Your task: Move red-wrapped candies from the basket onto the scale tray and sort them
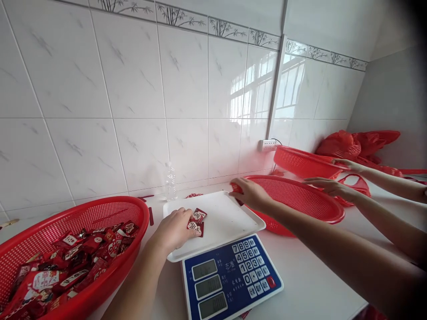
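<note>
Over the left side of the white weighing tray [223, 213], my left hand [175, 227] is closed on small red packets [196, 227] with white print. A packet [199, 215] shows just above its thumb. My right hand [252, 194] is at the tray's far right corner, beside the rim of a red mesh basket [300, 200]. Its fingers are wrapped round a red packet [236, 187], partly hidden by the hand. Below the tray sits the blue face of a digital scale [230, 275] with several keys and displays.
At left stands a red basket [142, 222] holding many red packets [76, 253]. A clear bottle [170, 182] is near the tiled wall. A co-worker's hands [328, 186] reach in from the right, one at a tilted red basket [300, 162]. Red bags [347, 144] lie behind.
</note>
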A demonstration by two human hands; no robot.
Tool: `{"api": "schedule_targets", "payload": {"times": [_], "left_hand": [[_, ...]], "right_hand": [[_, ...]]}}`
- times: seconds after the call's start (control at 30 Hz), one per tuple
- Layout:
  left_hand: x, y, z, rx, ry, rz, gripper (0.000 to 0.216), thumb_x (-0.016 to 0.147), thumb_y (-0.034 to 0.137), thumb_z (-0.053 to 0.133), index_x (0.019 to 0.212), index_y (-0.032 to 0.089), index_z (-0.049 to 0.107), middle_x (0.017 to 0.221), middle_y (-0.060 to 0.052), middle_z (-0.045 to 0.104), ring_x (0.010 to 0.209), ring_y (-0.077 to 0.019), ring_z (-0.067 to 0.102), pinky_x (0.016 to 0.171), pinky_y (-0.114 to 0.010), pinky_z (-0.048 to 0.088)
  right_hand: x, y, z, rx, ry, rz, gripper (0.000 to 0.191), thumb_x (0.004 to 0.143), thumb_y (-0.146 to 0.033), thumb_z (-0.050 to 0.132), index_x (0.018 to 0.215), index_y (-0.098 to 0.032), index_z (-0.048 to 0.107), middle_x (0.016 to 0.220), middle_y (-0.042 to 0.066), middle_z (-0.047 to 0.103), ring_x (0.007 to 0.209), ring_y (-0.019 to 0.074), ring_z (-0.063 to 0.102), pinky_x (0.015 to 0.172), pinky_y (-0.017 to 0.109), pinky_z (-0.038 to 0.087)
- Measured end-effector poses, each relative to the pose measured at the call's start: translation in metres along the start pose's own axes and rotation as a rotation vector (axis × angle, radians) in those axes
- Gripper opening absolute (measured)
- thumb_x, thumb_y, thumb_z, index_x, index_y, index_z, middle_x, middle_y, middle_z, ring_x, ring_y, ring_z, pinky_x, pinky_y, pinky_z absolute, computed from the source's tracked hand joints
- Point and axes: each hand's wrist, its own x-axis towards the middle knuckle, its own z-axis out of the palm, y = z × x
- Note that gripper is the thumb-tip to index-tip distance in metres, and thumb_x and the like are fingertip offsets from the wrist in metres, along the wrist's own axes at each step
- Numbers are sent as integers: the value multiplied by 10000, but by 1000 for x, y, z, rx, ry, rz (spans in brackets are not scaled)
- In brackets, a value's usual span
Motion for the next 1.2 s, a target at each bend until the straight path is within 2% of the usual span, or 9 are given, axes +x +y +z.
{"api": "schedule_targets", "payload": {"times": [0.17, 0.27, 0.43, 0.5, 0.6, 0.73, 0.87, 1.0, 1.2], "left_hand": [[0, 1, 1, -19, -4, 12, 171, 795, 370, 603, 877, 223, 570, 1002, -50, 620, 937, -253, 582, 722, -316, 419], [2, 0, 2, -54, -10, 18, 178, 792, 357, 612, 909, 227, 574, 1031, -45, 617, 963, -243, 589, 755, -307, 432], [6, -5, 6, -86, 7, 12, 97, 844, 250, 542, 933, 220, 566, 1091, -52, 631, 962, -217, 627, 796, -295, 454], [7, -6, 7, -88, 35, 12, 166, 861, 186, 506, 1013, 217, 564, 1170, -71, 621, 1026, -221, 619, 826, -296, 458], [6, -5, 4, -84, 112, 7, 328, 872, 76, 413, 1153, 203, 526, 1283, -107, 587, 1110, -233, 598, 859, -317, 464], [4, 0, -5, -83, 281, -22, 423, 879, 30, 345, 1252, 184, 469, 1389, -132, 524, 1199, -262, 559, 917, -371, 457], [4, 8, -12, -115, 426, -14, 388, 920, 74, 313, 1255, 196, 466, 1374, -110, 541, 1203, -243, 558, 936, -371, 462], [2, 14, -13, -161, 476, 26, 336, 925, 133, 343, 1214, 193, 503, 1312, -105, 591, 1174, -257, 573, 922, -393, 471], [-3, 15, -14, -205, 484, 89, 301, 924, 272, 381, 1173, 214, 540, 1255, -75, 629, 1082, -269, 628, 862, -394, 497]], "right_hand": [[-7, 54, -21, -124, -29, 216, 329, 938, -369, 544, 1211, -185, 557, 1206, 90, 597, 996, 207, 614, 807, 391, 533], [-13, 64, -20, -163, -126, 262, 333, 926, -353, 576, 1209, -178, 568, 1207, 82, 598, 1004, 202, 619, 846, 419, 533], [-14, 17, -10, -99, -156, 64, 392, 936, -368, 547, 1299, -221, 527, 1418, 107, 469, 1246, 268, 490, 1016, 509, 417], [-13, -18, -4, -15, -205, -74, 451, 957, -417, 477, 1371, -240, 487, 1466, 113, 436, 1339, 265, 407, 1065, 441, 382], [-14, -70, 8, 100, -336, -267, 576, 889, -551, 519, 1410, -316, 452, 1492, 71, 427, 1348, 268, 416, 1040, 413, 409], [-16, -113, 29, 152, -442, -405, 634, 838, -586, 562, 1386, -276, 490, 1410, 119, 511, 1303, 323, 454, 1012, 490, 409], [-12, -122, 44, 135, -405, -428, 467, 907, -477, 533, 1293, -214, 550, 1287, 129, 574, 1194, 303, 526, 968, 528, 426], [-8, -114, 46, 99, -357, -406, 362, 922, -379, 574, 1224, -180, 561, 1219, 84, 594, 1049, 221, 603, 889, 455, 505], [-5, -74, 27, 73, -225, -248, 338, 932, -351, 567, 1221, -177, 561, 1200, 81, 603, 995, 200, 624, 838, 415, 537]]}}
